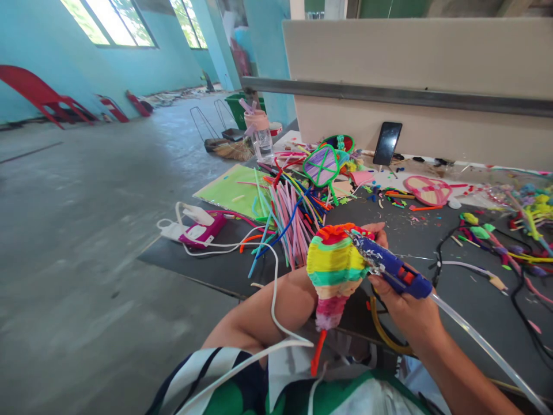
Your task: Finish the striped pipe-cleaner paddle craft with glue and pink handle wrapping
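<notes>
Two hands are occupied at the near edge of the table [466, 305]. The fingers of the right hand [404, 302] are curled tight about the grip of a blue glue gun [391, 266], whose nozzle is laid against the orange top rim of a rainbow woven piece [332, 265]. Of the left hand [375, 232] only fingertips are seen, hooked round the far side of the piece near its upper edge. The palm is hidden behind the weave, so the rest of that grasp cannot be told.

The piece is held in the air just in front of the table. It is banded orange, yellow, green and pink, and narrows to an orange stem [317, 351] below. A clear glue stick [475, 337] trails from the back of the gun, and a white cable [274, 288] is draped over the left forearm. Further out, loose pipe cleaners [294, 213] are heaped on the table, and a phone [387, 143] is propped against the board behind.

The piece is judged light, fuzzy and soft over a bendable wire core — easily dented if squeezed. It would best be taken behind the broad body or by the narrow lower end, well away from the hot nozzle.
</notes>
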A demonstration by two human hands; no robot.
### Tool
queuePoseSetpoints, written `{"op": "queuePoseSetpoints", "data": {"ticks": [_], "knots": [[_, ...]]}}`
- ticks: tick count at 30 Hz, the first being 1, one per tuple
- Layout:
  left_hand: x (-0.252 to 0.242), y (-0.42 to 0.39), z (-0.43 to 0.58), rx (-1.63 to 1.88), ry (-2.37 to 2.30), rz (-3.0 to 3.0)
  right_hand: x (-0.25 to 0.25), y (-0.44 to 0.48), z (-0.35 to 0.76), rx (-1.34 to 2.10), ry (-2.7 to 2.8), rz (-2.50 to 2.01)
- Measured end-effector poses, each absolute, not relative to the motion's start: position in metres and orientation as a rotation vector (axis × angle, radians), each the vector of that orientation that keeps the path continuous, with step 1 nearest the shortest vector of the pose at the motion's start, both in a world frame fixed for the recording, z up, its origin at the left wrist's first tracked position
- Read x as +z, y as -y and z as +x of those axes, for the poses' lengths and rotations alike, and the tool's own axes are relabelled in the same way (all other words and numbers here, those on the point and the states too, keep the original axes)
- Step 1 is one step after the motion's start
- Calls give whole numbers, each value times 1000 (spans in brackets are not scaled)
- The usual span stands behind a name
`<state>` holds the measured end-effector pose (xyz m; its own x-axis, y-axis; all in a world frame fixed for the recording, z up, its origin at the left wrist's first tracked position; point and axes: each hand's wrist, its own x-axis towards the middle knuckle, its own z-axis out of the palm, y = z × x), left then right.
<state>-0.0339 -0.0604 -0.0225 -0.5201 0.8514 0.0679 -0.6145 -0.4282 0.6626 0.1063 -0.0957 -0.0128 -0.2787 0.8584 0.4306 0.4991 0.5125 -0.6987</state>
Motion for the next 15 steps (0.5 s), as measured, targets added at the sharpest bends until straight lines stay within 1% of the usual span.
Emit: {"op": "queuePoseSetpoints", "data": {"ticks": [11,15], "knots": [[-20,58,-28,2056,-724,482,-21,92,110,663,1876,-1206],[-24,62,-31,2057,-723,494,-20,92,112,624,1902,-1245]]}}
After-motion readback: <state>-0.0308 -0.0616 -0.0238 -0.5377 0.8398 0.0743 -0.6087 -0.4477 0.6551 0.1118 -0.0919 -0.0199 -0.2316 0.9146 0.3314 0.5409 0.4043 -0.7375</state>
